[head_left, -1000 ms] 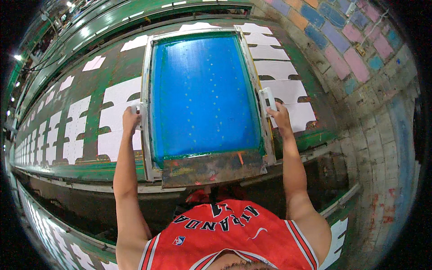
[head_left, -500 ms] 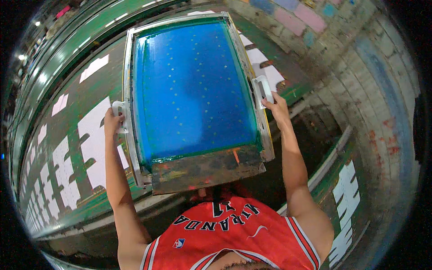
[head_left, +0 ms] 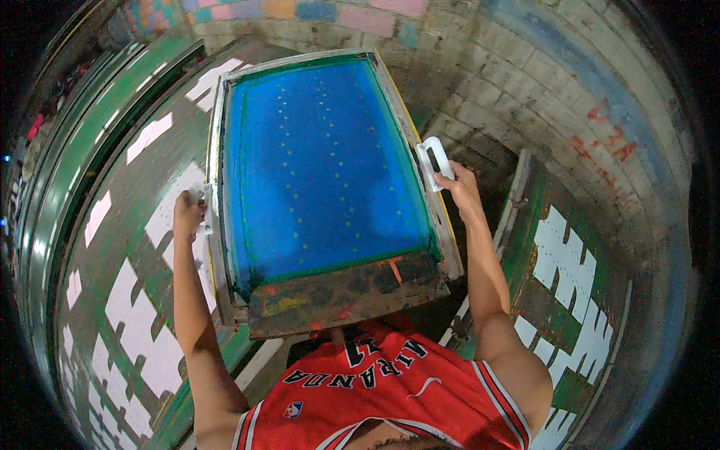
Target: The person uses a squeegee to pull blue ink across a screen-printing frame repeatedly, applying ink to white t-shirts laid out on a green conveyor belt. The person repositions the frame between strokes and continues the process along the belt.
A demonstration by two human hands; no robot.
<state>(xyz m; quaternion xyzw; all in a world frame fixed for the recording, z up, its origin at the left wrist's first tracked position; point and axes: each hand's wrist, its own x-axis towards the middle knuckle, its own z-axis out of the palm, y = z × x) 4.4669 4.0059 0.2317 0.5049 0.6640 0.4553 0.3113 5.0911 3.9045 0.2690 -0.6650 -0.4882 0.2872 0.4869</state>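
Observation:
A large screen printing frame point(head_left: 322, 165) with blue mesh, dotted with small pale spots, is held out in front of my body. Green runs along the edges of its mesh, and a dark, paint-stained board point(head_left: 345, 295) spans its near end. My left hand point(head_left: 189, 215) is closed round the white handle point(head_left: 205, 196) on the frame's left side. On the other side, my right hand point(head_left: 459, 187) grips the lower part of a second white handle point(head_left: 434, 154), its thumb on the front. The frame's underside is hidden.
A long green table point(head_left: 142, 247) with white cut pieces point(head_left: 135, 319) runs along my left. Another green table point(head_left: 525, 292) bearing similar white pieces point(head_left: 564, 259) stands at the right. A block wall point(head_left: 495, 67) curves round the far and right sides.
The view has swung right, bringing more of the right table and wall into sight. The frame has moved along with my body, over the gap between tables; both hands keep their handles.

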